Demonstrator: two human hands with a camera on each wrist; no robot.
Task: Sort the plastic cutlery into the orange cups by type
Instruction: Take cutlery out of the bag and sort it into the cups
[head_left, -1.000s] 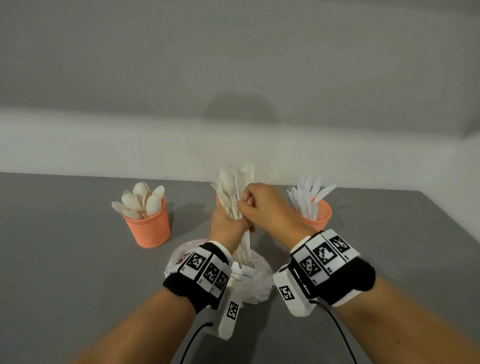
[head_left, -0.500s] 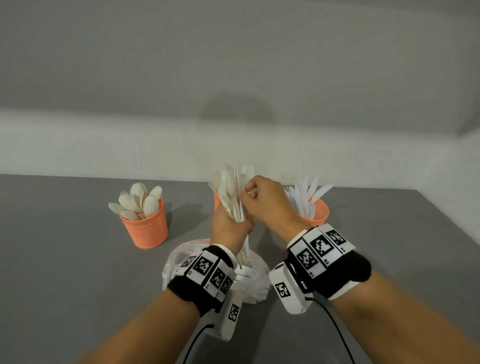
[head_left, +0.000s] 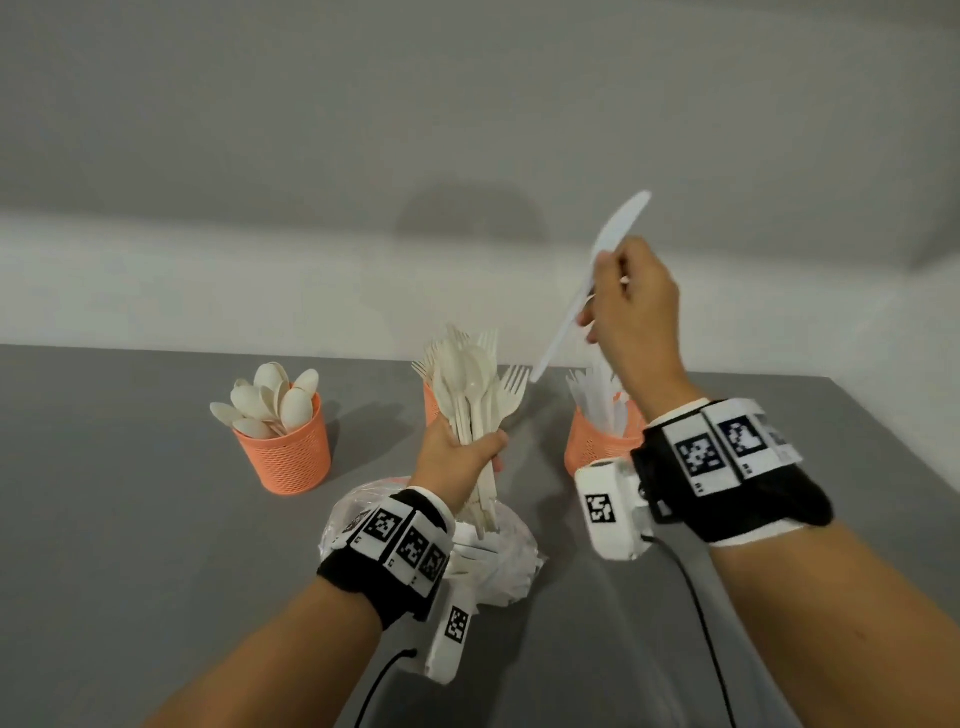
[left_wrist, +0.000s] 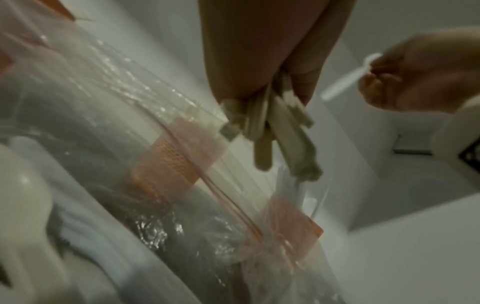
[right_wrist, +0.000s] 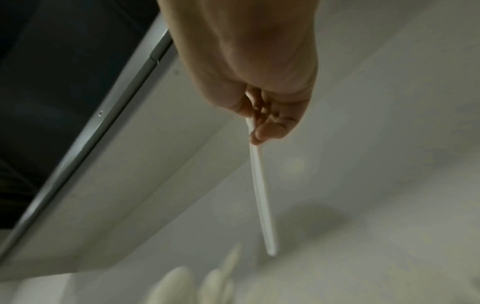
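Note:
My left hand (head_left: 462, 457) grips an upright bundle of white plastic cutlery (head_left: 475, 395), forks and spoons mixed; its handle ends (left_wrist: 270, 131) show below the fist in the left wrist view. My right hand (head_left: 631, 306) is raised above the right orange cup (head_left: 597, 441) of knives and pinches a single white knife (head_left: 597, 270) near its middle, blade up; the knife (right_wrist: 259, 185) hangs from the fingers in the right wrist view. The left orange cup (head_left: 285, 452) holds spoons. A third orange cup (head_left: 430, 410) is mostly hidden behind the bundle.
A crumpled clear plastic bag (head_left: 514, 561) lies on the grey table (head_left: 130, 519) just under my left wrist. The table's right edge (head_left: 904, 441) runs close to the knife cup. A pale wall stands behind the table.
My right hand has left the bundle and risen up and to the right, pulling one knife out with it. The left hand still holds the bundle in about the same place.

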